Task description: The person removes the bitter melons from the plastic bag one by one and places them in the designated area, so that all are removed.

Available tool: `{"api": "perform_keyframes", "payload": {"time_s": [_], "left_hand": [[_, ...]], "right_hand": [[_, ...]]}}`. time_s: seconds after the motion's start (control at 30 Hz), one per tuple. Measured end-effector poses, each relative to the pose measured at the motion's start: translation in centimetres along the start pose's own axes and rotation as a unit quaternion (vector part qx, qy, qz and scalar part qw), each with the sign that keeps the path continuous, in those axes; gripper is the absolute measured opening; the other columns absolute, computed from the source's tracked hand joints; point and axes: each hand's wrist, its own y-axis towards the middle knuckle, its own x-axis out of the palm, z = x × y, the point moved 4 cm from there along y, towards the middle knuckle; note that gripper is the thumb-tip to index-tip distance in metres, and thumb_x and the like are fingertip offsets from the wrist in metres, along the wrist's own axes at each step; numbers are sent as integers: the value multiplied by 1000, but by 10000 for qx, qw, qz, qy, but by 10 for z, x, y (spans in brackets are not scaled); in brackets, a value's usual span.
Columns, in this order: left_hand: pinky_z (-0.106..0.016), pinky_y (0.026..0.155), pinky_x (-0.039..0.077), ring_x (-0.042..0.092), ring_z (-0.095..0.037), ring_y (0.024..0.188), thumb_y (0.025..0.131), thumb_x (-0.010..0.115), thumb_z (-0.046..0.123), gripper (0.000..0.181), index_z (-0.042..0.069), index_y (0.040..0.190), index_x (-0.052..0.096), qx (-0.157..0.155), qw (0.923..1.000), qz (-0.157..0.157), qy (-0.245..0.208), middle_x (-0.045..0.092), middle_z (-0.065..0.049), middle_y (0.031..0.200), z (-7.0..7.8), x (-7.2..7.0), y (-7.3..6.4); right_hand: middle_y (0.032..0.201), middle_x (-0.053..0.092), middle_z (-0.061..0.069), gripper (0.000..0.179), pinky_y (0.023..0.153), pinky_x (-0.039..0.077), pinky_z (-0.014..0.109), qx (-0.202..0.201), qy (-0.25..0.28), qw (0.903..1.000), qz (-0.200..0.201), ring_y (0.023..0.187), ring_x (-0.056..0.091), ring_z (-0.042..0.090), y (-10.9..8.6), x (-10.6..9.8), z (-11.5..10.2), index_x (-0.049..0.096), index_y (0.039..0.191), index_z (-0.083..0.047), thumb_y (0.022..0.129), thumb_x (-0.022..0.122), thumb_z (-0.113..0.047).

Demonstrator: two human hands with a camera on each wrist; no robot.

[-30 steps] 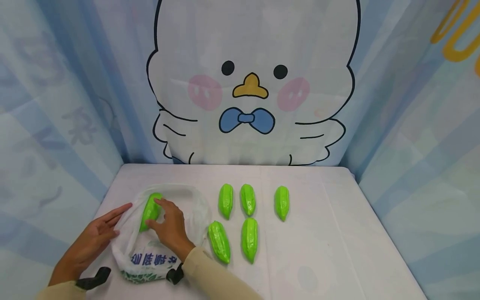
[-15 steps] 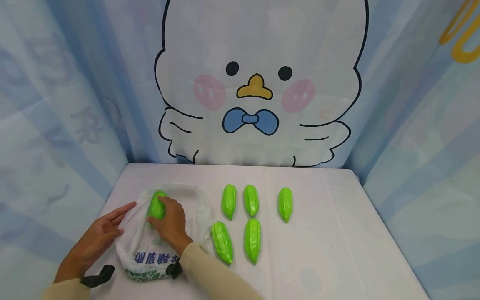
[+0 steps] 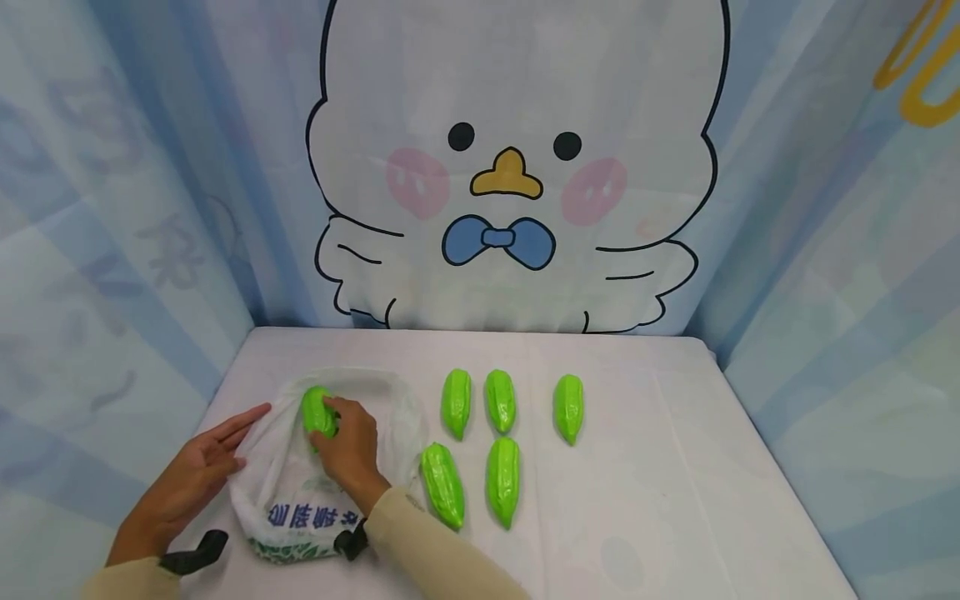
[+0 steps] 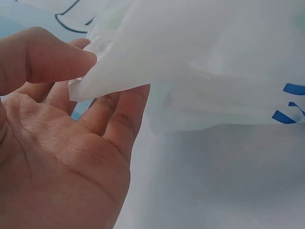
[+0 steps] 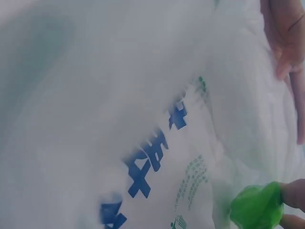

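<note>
My right hand (image 3: 351, 443) pinches a glossy green ridged fruit (image 3: 316, 412) inside the mouth of a white plastic bag (image 3: 258, 492) printed with blue characters and green leaves. In the right wrist view, the rounded end of this fruit (image 5: 255, 207) shows beside the fingertips, with the bag's printed wall behind it. At the bag's left side, my left hand (image 3: 191, 475) holds the rim. The left wrist view shows its thumb on the thin plastic edge (image 4: 114, 71) and its fingers behind. The bottom of the bag is partly hidden by the right hand.
Several more green ridged fruits lie on the white tablecloth right of the bag: two nearest it (image 3: 442, 486), (image 3: 503, 483), others behind, and one (image 3: 569, 409) apart at the right. A curtain with a cartoon bird (image 3: 510, 283) hangs behind the table.
My right hand has drawn the green fruit slightly right within the bag's mouth, and the fruit stands more upright. My left hand stays at the rim. The whole view has shifted slightly.
</note>
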Motion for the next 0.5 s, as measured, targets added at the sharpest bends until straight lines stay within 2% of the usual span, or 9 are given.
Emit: {"api": "perform_keyframes", "payload": {"time_s": [0.2,0.33,0.5], "left_hand": [[-16,104,53,50,13,139,106,48,-10,73,3,170,17,-92,9999,40,-2,42,26,161,0,-2,-1],[-14,103,52,50,15,137,105,50,-10,74,4,170,19,-207,9996,189,73,43,27,160,-1,-3,-2],[-12,100,52,50,18,133,104,50,-9,74,4,170,19,-409,9982,396,199,41,28,159,-3,-5,-3]], "right_hand": [[138,69,-1,49,102,55,24,133,657,9978,5,125,65,11,-11,-13,2,71,139,-18,92,83,-12],[139,68,0,49,99,56,20,128,1080,9941,-26,127,65,10,-18,-24,1,69,140,-15,93,81,-9],[142,65,-1,49,102,54,17,52,1544,9880,-15,132,62,11,-29,-36,-4,67,142,-14,95,78,-6]]}}
